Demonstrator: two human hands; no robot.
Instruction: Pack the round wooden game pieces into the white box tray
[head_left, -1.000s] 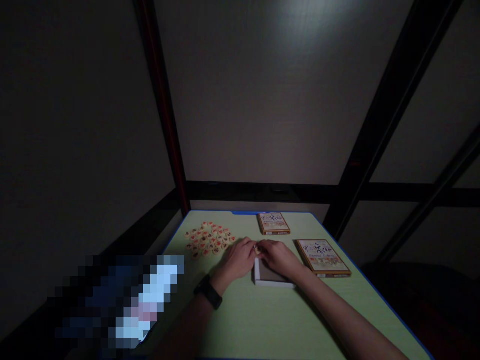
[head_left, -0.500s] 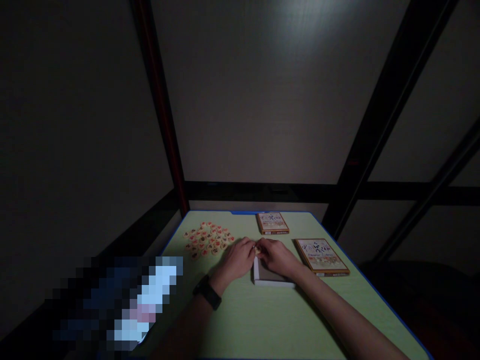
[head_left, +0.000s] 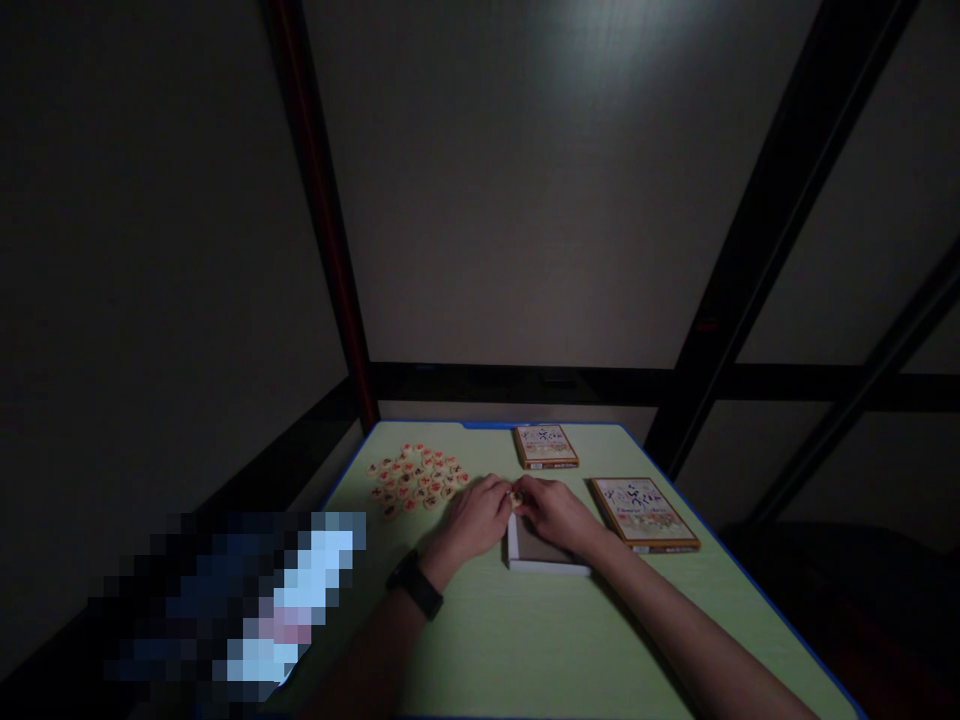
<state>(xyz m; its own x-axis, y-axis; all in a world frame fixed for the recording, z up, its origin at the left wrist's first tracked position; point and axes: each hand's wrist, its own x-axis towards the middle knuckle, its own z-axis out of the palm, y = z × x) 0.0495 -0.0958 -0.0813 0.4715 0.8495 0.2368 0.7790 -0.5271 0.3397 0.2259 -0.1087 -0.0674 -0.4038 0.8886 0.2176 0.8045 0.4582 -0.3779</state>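
My left hand [head_left: 478, 517], with a dark watch on the wrist, meets my right hand [head_left: 556, 514] at the fingertips. Both are closed around a small pale Chinese chess piece [head_left: 515, 501], mostly covered by fingers; whether more than one is there I cannot tell. Directly below them lies an open shallow white box [head_left: 513, 552] with a brown-grey inside, its far part hidden by my hands. Left of my left hand, several round chess pieces [head_left: 420, 478] with red and dark characters lie spread in a loose cluster.
One illustrated Chinese chess box [head_left: 546, 447] lies at the table's far side, another box [head_left: 643, 513] to the right of my right hand. The pale green table [head_left: 495, 650] has a blue edge. A pixelated bright patch [head_left: 315, 570] covers the left front. Walls stand behind.
Both hands stay in the same place. The piece at my fingertips shows at a slightly different angle.
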